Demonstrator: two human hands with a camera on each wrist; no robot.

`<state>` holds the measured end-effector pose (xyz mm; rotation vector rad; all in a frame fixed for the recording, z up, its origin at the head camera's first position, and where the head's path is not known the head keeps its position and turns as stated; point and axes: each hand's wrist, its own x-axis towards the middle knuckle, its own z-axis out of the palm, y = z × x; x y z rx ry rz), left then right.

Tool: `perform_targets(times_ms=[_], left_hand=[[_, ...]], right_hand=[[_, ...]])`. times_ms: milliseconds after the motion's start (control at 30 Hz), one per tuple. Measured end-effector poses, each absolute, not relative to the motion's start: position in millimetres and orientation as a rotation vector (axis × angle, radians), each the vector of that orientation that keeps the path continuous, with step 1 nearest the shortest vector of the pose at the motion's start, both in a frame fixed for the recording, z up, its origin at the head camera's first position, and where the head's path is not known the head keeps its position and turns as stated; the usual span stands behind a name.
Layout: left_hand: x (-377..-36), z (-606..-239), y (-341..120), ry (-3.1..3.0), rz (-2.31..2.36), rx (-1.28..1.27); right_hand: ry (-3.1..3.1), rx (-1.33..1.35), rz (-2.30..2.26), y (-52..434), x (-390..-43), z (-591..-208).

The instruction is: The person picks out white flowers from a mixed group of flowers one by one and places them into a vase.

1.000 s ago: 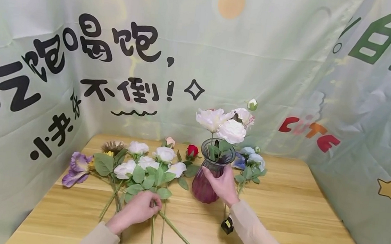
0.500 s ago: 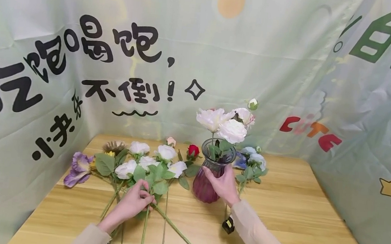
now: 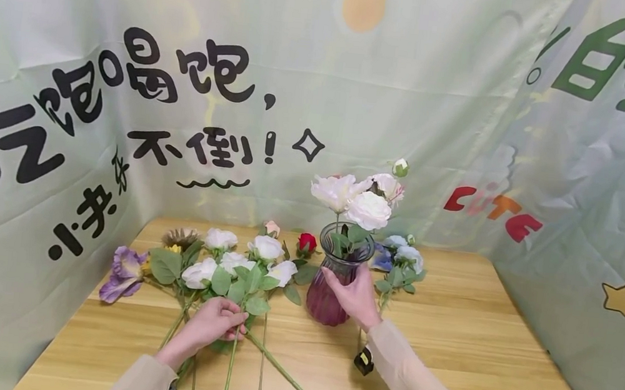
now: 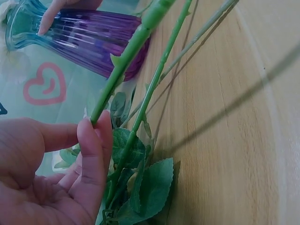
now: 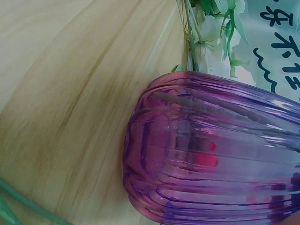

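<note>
My left hand [image 3: 210, 323] is at the white roses [image 3: 200, 273] lying on the table. Its thumb and forefinger pinch a thorny green stem [image 4: 135, 47], plain in the left wrist view. Where that stem's bloom lies among the other white ones, I cannot tell. My right hand [image 3: 358, 297] grips the ribbed glass vase [image 3: 327, 300], clear at the neck and purple below. The vase stands upright, and pale pink-white flowers [image 3: 369, 210] rise from its mouth. In the right wrist view the vase body [image 5: 201, 164] fills much of the picture, with dark stems visible inside.
A purple flower [image 3: 124, 271] lies at the left, a red rose [image 3: 306, 243] and pink bud [image 3: 271, 227] behind. Blue flowers [image 3: 410, 258] lie right of the vase. Loose green stems [image 3: 284, 368] cross the wooden table [image 3: 462, 341]. Printed cloth [image 3: 439, 107] encloses it.
My left hand has shifted a little left, its fingers lifting and then settling back on the stem, whose lower end swung left. The right hand and vase have stayed put.
</note>
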<state>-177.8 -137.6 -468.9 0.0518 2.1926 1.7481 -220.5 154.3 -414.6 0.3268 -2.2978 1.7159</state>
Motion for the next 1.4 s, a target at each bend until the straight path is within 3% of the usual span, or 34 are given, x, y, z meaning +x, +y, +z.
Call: perform_targets(times_ms=[700, 1100, 1400], left_hand=[[-179, -465, -133, 2.312, 1.832, -0.037], [-184, -443, -131, 2.444, 1.899, -0.127], [-193, -429, -132, 2.473, 1.939, -0.117]], right_hand=[[-2.281, 0.348, 1.738, 154, -220, -414], [-2.245, 0.343, 1.752, 160, -242, -448], [-2.264, 0.319, 1.735, 157, -235, -438]])
